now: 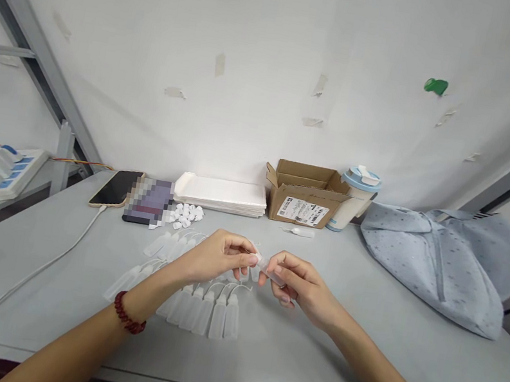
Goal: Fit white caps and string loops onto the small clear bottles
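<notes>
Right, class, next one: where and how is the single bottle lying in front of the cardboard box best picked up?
I'd pinch the single bottle by its broad body, at the right end, coming from above or the near side. It lies flat, its thin tip pointing left, and the cardboard box stands just behind, likely hampering a far-side grip.

White label [303, 211] on cardboard box [310, 195]: print too small to read; nothing else legible.
</notes>
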`<state>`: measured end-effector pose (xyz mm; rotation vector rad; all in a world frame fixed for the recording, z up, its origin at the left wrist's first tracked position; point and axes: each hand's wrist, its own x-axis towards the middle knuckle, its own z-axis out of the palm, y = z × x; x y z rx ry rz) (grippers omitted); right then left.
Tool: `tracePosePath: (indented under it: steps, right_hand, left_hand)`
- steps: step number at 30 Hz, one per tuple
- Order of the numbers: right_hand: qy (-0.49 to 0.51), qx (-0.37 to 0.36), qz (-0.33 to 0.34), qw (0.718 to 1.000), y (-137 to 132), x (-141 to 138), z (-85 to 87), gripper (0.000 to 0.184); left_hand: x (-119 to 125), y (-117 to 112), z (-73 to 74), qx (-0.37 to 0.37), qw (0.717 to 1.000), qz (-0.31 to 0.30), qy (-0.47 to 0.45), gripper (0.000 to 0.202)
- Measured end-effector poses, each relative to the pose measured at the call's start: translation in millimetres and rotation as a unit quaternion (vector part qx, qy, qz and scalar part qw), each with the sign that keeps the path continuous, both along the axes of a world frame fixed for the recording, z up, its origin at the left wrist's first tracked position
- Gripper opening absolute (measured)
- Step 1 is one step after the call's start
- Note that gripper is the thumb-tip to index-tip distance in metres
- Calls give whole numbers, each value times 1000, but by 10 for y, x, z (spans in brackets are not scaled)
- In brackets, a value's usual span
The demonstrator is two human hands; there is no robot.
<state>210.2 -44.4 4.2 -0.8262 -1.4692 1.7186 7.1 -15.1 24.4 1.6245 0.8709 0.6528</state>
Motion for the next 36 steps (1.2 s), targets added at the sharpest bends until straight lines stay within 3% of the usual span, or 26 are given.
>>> tracePosePath:
  steps: [6, 11, 14, 17, 24, 36]
  right_hand:
    - [24, -39, -1, 999, 11, -1, 17, 16]
    - [23, -46, 11, 999, 13, -10, 17, 17]
    - [-5, -23, -3, 1000, 13, -13, 12, 20]
    - [-50, 28, -47, 997, 11, -13, 13, 27]
    - [-146, 122, -130, 973, -3, -24, 6, 27]
    - [-159, 108, -146, 970, 16, -45, -25, 30]
  left_hand:
    - [4, -18, 34, 36, 999, 20, 14, 20]
    - [19, -14, -1, 16, 1000, -8, 7, 23]
    - [28, -8, -30, 0, 1000, -3, -6, 24]
    - [34, 6, -45, -19, 999, 38, -16, 25]
    - [20, 22, -67, -48, 995, 66, -48, 25]
    - [19, 40, -105, 25, 994, 91, -52, 22]
